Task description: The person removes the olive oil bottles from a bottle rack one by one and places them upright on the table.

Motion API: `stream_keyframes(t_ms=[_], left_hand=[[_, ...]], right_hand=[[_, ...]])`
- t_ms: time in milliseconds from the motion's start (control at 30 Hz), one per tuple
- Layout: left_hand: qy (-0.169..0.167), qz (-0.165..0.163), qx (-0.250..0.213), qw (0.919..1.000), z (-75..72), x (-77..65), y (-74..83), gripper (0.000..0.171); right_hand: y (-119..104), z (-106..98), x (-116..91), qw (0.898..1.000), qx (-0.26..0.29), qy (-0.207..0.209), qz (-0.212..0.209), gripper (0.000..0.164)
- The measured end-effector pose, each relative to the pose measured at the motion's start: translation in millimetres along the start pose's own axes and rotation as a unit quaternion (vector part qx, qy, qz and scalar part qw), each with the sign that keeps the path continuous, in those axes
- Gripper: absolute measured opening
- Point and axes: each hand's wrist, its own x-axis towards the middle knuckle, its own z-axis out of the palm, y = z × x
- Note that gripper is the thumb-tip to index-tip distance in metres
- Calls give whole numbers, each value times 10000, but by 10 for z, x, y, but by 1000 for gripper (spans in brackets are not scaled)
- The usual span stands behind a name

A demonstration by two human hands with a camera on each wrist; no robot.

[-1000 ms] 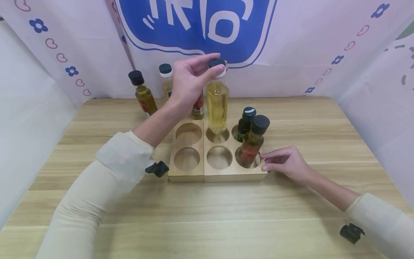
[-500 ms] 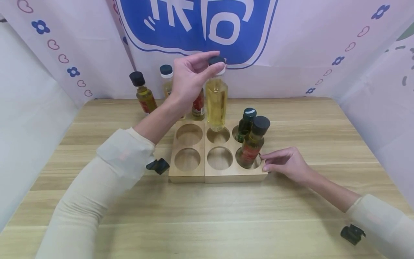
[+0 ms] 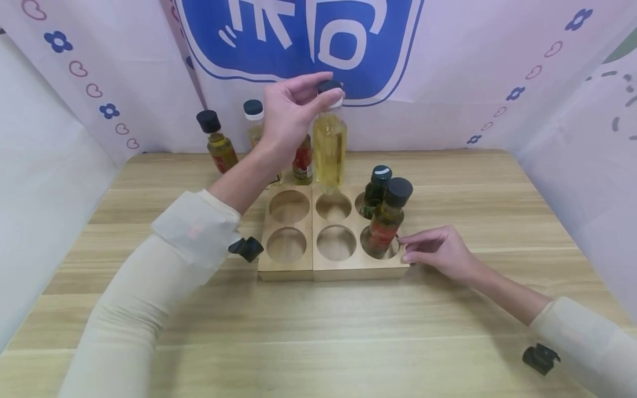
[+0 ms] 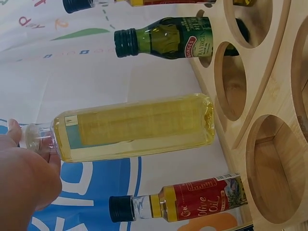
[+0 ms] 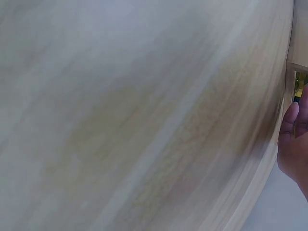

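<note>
My left hand [image 3: 288, 113] holds a tall clear bottle of pale yellow oil [image 3: 329, 149] by its dark cap and neck, thumb and fingers around it. The bottle is upright, its base just above the back middle hole of a wooden bottle rack [image 3: 360, 273]. In the left wrist view, the rack's holes lie beyond the bottle's base. At the rack's right edge my right hand [image 3: 443, 251] pinches the wood between thumb and fingers. Two bottles stand in the rack's right column: a small dark green one [image 3: 374, 193] behind, and a black-capped, red-labelled one [image 3: 385, 224] in front, tilted.
Behind the rack stand a black-capped oil bottle [image 3: 221, 152], a bottle with a white neck ring [image 3: 255, 127] partly behind my left arm, and a red-labelled olive oil bottle [image 4: 207, 197]. A printed cloth [image 3: 433, 121] hangs behind the wooden table [image 3: 348, 342].
My left hand has raised the pale yellow bottle a little, so its base shows higher above the back middle hole. The right hand keeps its place on the rack's edge.
</note>
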Motion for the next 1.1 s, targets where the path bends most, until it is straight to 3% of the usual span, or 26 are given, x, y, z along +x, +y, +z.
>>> stream_keyframes(t_ms=[300, 767, 1100], left_hand=[[-38, -23, 230, 9997, 37, 62, -46, 34], [196, -20, 387, 9991, 60, 180, -125, 39], [359, -221, 197, 9989, 115, 247, -235, 44]], right_hand=[[12, -1, -20, 10000, 16, -56, 20, 28], [1, -13, -14, 10000, -39, -78, 5, 31], [13, -13, -5, 10000, -28, -72, -58, 30]])
